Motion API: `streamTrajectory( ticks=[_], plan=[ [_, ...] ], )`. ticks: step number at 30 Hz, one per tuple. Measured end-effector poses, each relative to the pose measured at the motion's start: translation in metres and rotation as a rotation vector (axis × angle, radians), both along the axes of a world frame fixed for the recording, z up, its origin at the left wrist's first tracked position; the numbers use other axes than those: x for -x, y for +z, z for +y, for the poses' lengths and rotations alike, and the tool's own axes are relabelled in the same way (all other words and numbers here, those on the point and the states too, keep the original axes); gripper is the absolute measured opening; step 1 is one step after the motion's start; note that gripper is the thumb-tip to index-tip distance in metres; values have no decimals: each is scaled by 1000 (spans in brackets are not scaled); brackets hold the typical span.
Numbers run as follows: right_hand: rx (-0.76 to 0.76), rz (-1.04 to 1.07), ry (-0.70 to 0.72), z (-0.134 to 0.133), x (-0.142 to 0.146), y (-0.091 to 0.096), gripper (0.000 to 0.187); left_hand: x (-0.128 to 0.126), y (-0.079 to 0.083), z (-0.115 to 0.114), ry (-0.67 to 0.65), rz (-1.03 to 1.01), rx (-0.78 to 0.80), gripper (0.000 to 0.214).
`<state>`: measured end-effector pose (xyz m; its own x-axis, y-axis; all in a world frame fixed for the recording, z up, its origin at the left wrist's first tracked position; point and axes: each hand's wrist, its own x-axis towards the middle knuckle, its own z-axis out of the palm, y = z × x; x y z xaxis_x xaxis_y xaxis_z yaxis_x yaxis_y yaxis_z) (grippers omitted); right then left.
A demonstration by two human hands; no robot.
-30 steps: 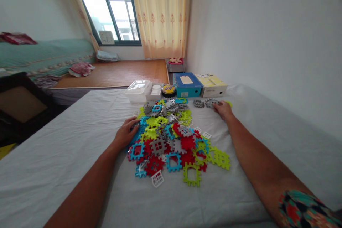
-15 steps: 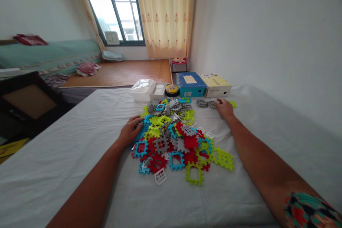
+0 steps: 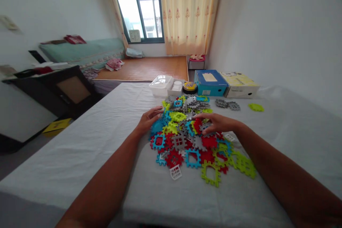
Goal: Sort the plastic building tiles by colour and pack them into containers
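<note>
A heap of flat interlocking plastic tiles (image 3: 192, 135) in red, blue, lime and grey lies on a white sheet (image 3: 107, 142). My left hand (image 3: 148, 119) rests at the heap's left edge, fingers spread over blue and lime pieces. My right hand (image 3: 216, 123) lies palm down on the middle of the heap, fingers stretched toward a grey tile (image 3: 205, 127). Two grey gear-edged tiles (image 3: 227, 104) and one lime tile (image 3: 255, 107) lie apart at the back right.
Behind the heap stand a clear plastic tub (image 3: 161, 84), a small white box (image 3: 176, 86), a round tin (image 3: 190, 87), a blue carton (image 3: 210, 82) and a yellow-white carton (image 3: 242, 85). A dark cabinet (image 3: 66, 89) stands left of the bed.
My right hand drew back from the grey tiles at the far right onto the middle of the heap. The view swung leftward. My left hand stayed at the heap's left edge.
</note>
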<state>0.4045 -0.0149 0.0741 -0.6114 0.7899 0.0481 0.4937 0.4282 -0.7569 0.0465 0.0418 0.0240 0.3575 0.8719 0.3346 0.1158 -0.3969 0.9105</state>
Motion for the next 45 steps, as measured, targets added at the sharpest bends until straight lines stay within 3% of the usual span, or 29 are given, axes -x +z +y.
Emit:
streamTrajectory(
  ticks=[2, 5, 8, 11, 17, 22, 26, 28, 32, 36, 39, 45],
  plan=[
    [4, 36, -32, 2, 1, -5, 61, 0, 0, 1, 65, 13, -45, 49],
    [-26, 92, -137, 8, 4, -12, 47, 0, -5, 3, 184, 236, -174, 44],
    [-58, 128, -222, 10, 9, -18, 41, -4, -10, 1, 201, 512, -283, 47],
    [-50, 173, -228, 9, 16, -22, 31, -12, -10, -5, 209, 625, -339, 57],
    [-81, 266, -363, 12, 22, -26, 33, -24, -1, -14, 87, 438, -316, 45],
    [-204, 240, -485, 15, 21, -27, 35, -33, 0, -19, 171, 193, -227, 36],
    [-128, 329, -558, 16, 19, -26, 42, -39, 6, -29, 222, 133, -256, 43],
    [-131, 312, -566, 15, 19, -25, 42, -42, 13, -37, 144, 194, -356, 49],
    [-323, 161, -597, 9, 22, -17, 34, -46, 26, -51, -89, 411, -587, 40],
    [-358, 100, -504, 3, 26, -12, 27, -50, 32, -57, -267, 553, -626, 43],
    [-345, 59, -439, 1, 27, -15, 22, -52, 32, -57, -228, 600, -629, 39],
    [-408, 11, -462, 7, 20, -25, 23, -42, 20, -43, 19, 656, -672, 23]
  ],
)
